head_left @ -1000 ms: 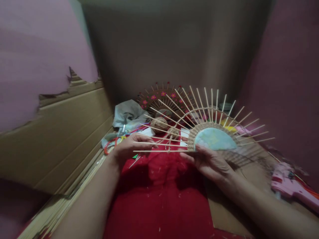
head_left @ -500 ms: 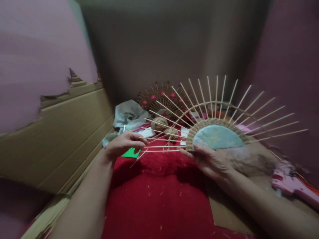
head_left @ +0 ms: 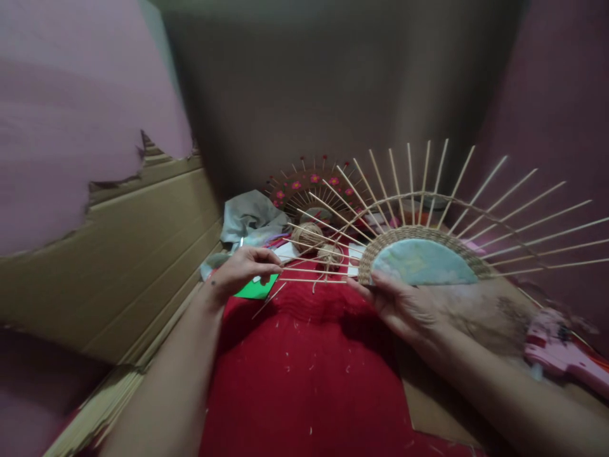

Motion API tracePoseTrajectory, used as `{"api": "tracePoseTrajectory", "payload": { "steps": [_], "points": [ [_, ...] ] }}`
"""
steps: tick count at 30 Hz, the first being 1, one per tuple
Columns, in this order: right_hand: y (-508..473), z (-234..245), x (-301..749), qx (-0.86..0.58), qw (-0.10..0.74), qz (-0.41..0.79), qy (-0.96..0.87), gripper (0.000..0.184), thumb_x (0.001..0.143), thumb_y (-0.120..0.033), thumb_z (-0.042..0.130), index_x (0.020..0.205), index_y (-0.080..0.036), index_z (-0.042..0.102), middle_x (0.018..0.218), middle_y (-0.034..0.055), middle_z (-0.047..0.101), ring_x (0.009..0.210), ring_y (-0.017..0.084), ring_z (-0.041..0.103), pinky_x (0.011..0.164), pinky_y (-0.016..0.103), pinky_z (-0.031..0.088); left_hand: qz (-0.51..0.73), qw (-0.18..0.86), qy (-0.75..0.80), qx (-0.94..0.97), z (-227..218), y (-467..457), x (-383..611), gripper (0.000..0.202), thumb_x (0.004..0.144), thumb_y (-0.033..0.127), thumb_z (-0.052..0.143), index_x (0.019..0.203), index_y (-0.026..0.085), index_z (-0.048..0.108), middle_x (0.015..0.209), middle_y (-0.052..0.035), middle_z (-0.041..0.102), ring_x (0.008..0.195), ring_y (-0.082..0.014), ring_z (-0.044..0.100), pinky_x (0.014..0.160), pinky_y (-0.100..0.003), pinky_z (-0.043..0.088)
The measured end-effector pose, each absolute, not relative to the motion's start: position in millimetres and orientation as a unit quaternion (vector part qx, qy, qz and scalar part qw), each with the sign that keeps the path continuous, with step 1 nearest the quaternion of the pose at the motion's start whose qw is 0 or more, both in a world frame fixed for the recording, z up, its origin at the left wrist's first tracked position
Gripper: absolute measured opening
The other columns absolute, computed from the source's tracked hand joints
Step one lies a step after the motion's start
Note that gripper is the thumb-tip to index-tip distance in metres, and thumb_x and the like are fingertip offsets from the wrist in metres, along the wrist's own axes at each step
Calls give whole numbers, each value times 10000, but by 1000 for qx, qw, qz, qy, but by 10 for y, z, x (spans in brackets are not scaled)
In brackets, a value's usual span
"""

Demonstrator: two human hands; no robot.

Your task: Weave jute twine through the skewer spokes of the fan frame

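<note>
My right hand [head_left: 399,301] grips the lower left edge of a half-round fan frame [head_left: 372,246], thumb on its front. The frame has a pale blue cloth centre [head_left: 423,261], a braided rim and thin wooden sticks radiating outward. A line of twine [head_left: 423,193] is woven in an arc through the sticks. At the left, my left hand [head_left: 245,270] is closed in a pinch by the ends of the lowest sticks. A strand runs from the arc down to its fingertips, which partly hide it. A ball of twine [head_left: 307,236] lies behind the sticks.
Behind stands a finished-looking stick fan with pink flowers [head_left: 314,179]. Grey cloth [head_left: 254,216] and a green sheet [head_left: 257,289] lie at left. A pink glue gun [head_left: 552,346] rests on the right, near cardboard [head_left: 428,393]. Red cloth [head_left: 309,368] covers the front; a cardboard wall [head_left: 143,254] rises left.
The fan frame has turned slightly, its right-hand sticks reaching farther right and nearer. My left hand appears a little higher and farther right. Both hands keep their closed grip.
</note>
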State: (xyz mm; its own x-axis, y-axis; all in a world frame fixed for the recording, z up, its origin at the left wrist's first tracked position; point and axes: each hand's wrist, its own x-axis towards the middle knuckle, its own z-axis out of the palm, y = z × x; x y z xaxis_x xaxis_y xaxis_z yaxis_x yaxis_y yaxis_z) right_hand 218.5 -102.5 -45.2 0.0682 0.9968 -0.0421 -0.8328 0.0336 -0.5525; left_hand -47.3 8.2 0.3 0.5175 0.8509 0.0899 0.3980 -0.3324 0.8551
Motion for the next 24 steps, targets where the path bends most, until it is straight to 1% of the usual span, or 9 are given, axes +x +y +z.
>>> {"api": "tracePoseTrajectory", "payload": {
  "steps": [5, 8, 11, 13, 15, 17, 20, 22, 24],
  "points": [
    [-1001, -436, 2170, -236, 699, 653, -170, 124, 636, -11, 662, 646, -121, 608, 683, -2, 620, 742, 127, 593, 898, 398, 479, 275, 404, 379, 786, 2, 60, -437, 158, 672, 259, 672, 770, 135, 680, 621, -29, 618, 484, -84, 519, 475, -214, 394],
    [-982, -427, 2165, -230, 704, 651, -166, 148, 623, -4, 668, 702, -119, 617, 718, 6, 632, 785, 142, 602, 892, 390, 484, 250, 456, 359, 775, -4, 65, -474, 218, 708, 252, 639, 870, 116, 692, 646, -53, 643, 531, -101, 546, 542, -234, 434],
    [-969, -422, 2169, -226, 696, 662, -161, 158, 620, -14, 673, 732, -113, 622, 737, 18, 643, 792, 157, 616, 853, 367, 508, 263, 504, 361, 739, -53, 103, -528, 277, 682, 217, 660, 941, 120, 682, 724, -66, 666, 523, -88, 529, 524, -224, 432],
    [-967, -417, 2174, -227, 688, 672, -153, 140, 619, -20, 675, 712, -107, 617, 748, 31, 650, 795, 172, 624, 826, 358, 521, 262, 518, 364, 728, -98, 124, -539, 262, 669, 208, 671, 915, 119, 686, 719, -60, 660, 498, -72, 503, 479, -199, 405],
    [-972, -412, 2177, -224, 686, 678, -139, 134, 619, -9, 669, 678, -110, 604, 730, 28, 648, 796, 176, 627, 818, 357, 524, 241, 532, 358, 729, -133, 123, -516, 200, 686, 221, 658, 848, 110, 693, 640, -43, 633, 468, -65, 482, 445, -183, 379],
    [-984, -408, 2172, -216, 685, 683, -130, 142, 619, 0, 665, 654, -117, 592, 685, 13, 634, 805, 182, 628, 818, 362, 523, 207, 539, 353, 736, -148, 95, -457, 173, 691, 236, 652, 798, 108, 695, 596, -37, 616, 443, -69, 481, 432, -188, 380],
    [-1019, -409, 2152, -203, 660, 711, -133, 124, 629, -29, 673, 677, -118, 601, 686, 23, 635, 852, 220, 626, 819, 385, 517, 175, 527, 359, 750, -135, 11, -314, 169, 674, 244, 660, 782, 123, 706, 629, -54, 643, 441, -93, 512, 437, -213, 408],
    [-1049, -419, 2137, -193, 651, 724, -124, 108, 651, -40, 661, 678, -126, 601, 691, 18, 642, 809, 199, 631, 840, 414, 501, 168, 530, 358, 750, -122, -66, -192, 150, 662, 212, 656, 781, 141, 712, 700, -65, 669, 464, -104, 536, 458, -223, 422],
    [-1078, -434, 2126, -181, 654, 727, -109, 124, 671, -26, 636, 646, -137, 586, 647, -13, 631, 713, 145, 622, 871, 441, 476, 155, 549, 360, 738, -130, -152, -59, 124, 650, 150, 640, 749, 150, 714, 705, -60, 678, 463, -106, 543, 472, -224, 426]
  ]
}}
